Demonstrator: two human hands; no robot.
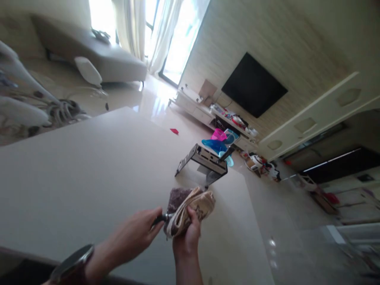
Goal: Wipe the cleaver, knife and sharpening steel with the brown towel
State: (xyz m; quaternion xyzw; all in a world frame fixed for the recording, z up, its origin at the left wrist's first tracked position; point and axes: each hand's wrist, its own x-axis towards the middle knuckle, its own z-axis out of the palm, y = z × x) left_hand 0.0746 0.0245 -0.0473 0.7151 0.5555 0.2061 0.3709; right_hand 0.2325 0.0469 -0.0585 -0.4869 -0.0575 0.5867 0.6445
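Observation:
My left hand (135, 233) grips the dark handle of a knife (160, 218); its blade is hidden inside a folded brown and cream cloth (190, 208). My right hand (187, 233) is closed around that cloth from below, wrapping it over the blade. Both hands hover over the near part of a pale table (89, 170). A watch sits on my left wrist. Just beyond the cloth, a dark metal knife rack (204, 160) stands on the table near its far edge.
Past the table lies a glossy floor with a red scrap (174, 131), blue and pink plastic items (218, 142) and clutter along a low TV cabinet (202, 111). A wall TV (252, 85) hangs above. A grey sofa (97, 55) stands by bright windows.

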